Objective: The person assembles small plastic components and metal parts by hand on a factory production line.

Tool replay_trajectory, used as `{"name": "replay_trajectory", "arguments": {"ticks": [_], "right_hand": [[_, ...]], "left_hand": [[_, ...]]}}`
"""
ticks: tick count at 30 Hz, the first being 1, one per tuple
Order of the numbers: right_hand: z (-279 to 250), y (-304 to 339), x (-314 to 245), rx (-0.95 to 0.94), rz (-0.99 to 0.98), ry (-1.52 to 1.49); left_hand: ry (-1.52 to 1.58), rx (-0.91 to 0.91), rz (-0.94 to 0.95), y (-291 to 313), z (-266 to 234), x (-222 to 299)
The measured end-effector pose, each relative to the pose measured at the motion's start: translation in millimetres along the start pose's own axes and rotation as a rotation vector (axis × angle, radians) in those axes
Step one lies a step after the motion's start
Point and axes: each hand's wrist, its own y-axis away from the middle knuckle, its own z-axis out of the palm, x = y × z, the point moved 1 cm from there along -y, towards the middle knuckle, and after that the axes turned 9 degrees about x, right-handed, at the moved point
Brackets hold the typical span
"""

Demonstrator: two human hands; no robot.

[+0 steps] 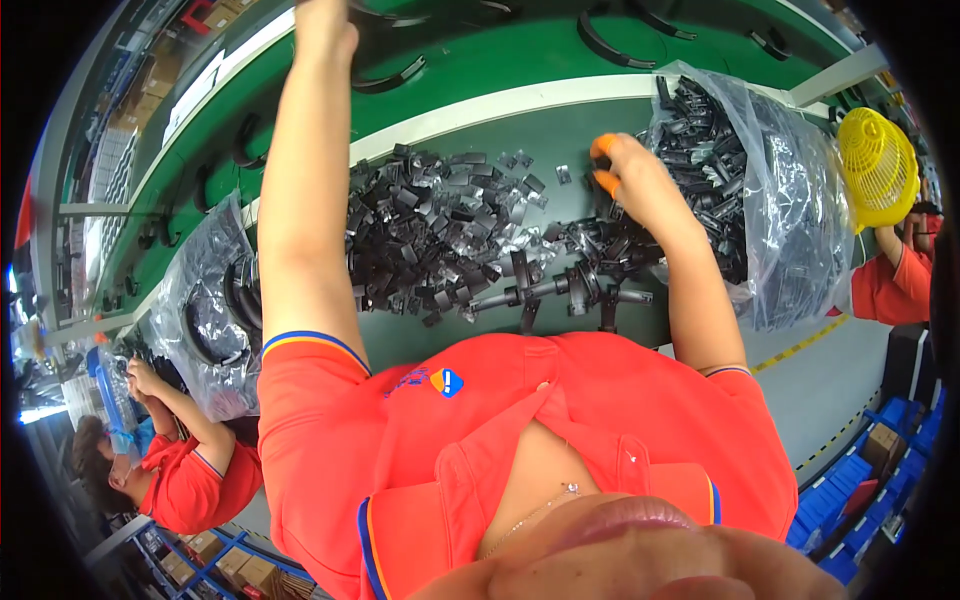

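My left arm reaches far forward over the green conveyor belt. My left hand [325, 22] is cut off by the top edge, so its fingers are out of sight. My right hand [637, 178], with orange finger cots on thumb and forefinger, is curled above the grey worktable [440, 130]. Its bent fingers seem closed around something small and dark that I cannot make out. One small dark clip-like piece [563, 174] lies just left of it. A heap of small black plastic pieces [430, 230] spreads between my arms. Longer black jointed parts [530, 290] lie closer to me.
At right, a clear plastic bag [790, 200] spills black parts; another bag [205, 330] holds curved black bands at left. Black headband-like arcs [610, 45] rest on the green belt [480, 60]. A yellow basket [878, 165] stands far right. Co-workers in red sit on both sides.
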Motion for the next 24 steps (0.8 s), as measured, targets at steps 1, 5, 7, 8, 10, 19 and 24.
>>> {"name": "replay_trajectory", "arguments": {"ticks": [1, 5, 7, 8, 10, 19, 24], "right_hand": [[-1.4, -1.9, -4.1, 0.056, -0.002, -0.013], [-14.5, -3.8, -26.9, 0.325, 0.203, -0.305], [-20.9, 1.2, -28.4, 0.381, 0.268, -0.473], [-27.5, 0.9, -39.0, 0.445, 0.242, -0.727], [-38.1, 3.9, -53.1, 0.55, 0.239, -0.919], [-32.1, 23.0, -100.2, 0.168, 0.384, -1.503], [-22.6, 22.4, -95.3, 0.154, 0.4, -1.464]], "left_hand": [[-0.144, 0.163, 0.242, 15.5, -2.7, 4.1], [0.108, -0.056, 0.104, 115.7, 3.8, 23.6], [0.224, -0.507, -0.197, 141.6, 4.2, -0.8], [0.303, -0.542, -0.265, 156.3, -5.7, -13.0], [0.195, -0.431, -0.234, 196.6, 2.4, -32.8], [0.064, -0.308, -0.363, 268.9, 27.7, -70.9], [0.032, -0.276, -0.396, 268.9, 28.1, -79.2]]}}
